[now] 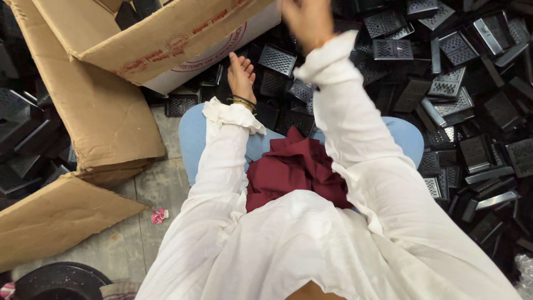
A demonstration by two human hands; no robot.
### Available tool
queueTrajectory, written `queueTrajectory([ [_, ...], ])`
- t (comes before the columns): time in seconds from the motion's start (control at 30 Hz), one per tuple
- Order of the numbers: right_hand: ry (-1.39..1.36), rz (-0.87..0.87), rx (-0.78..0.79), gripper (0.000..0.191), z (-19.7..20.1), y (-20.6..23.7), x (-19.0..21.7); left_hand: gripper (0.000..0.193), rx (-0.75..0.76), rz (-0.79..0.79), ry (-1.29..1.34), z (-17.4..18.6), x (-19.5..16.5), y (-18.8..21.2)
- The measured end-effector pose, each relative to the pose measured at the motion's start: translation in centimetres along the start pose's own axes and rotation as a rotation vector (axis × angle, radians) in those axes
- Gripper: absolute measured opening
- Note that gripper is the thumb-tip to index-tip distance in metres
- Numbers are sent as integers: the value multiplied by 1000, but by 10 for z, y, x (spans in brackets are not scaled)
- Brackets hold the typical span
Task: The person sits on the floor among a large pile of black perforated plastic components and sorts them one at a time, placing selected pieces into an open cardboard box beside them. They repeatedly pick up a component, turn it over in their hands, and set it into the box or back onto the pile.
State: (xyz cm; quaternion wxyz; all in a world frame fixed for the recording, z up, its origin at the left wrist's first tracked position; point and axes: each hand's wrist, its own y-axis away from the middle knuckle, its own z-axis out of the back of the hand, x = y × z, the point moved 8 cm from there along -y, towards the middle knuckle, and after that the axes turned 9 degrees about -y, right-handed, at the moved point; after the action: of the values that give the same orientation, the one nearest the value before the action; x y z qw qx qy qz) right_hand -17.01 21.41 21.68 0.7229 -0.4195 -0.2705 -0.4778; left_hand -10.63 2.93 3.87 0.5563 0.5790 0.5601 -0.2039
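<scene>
Seated on the floor (125,189) amid a heap of black grilled plastic parts (444,83). Left hand (241,75) stretched forward, palm open and grip released, resting just above the parts (276,60) that lie beside the tilted cardboard box (161,44); bangles at the wrist. Right hand (307,19) raised high near the top edge, blurred; cannot tell whether that grip is clenched on a part or released. Parts spread from under the box across the floor to the far right, a few also visible inside the box. Maroon cloth (294,169) bunched in the lap, flattened cardboard (55,216) at left. Judging by this: mid sorting or picking, left hand about to take the next part. Calls for closing fingers round one grille without snagging the neighbours tangled beside it.
</scene>
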Motion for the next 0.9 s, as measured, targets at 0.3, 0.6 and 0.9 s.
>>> queueTrajectory([
  [0.3,373,-46,203,60,-66,76,-23,50,-98,-494,-765,-16,-13,11],
  [0.6,396,6,95,14,-32,103,-38,43,8,-531,-753,-21,-13,18],
  [0.9,587,-465,-94,34,108,235,-119,54,321,-588,-1283,-94,36,29],
])
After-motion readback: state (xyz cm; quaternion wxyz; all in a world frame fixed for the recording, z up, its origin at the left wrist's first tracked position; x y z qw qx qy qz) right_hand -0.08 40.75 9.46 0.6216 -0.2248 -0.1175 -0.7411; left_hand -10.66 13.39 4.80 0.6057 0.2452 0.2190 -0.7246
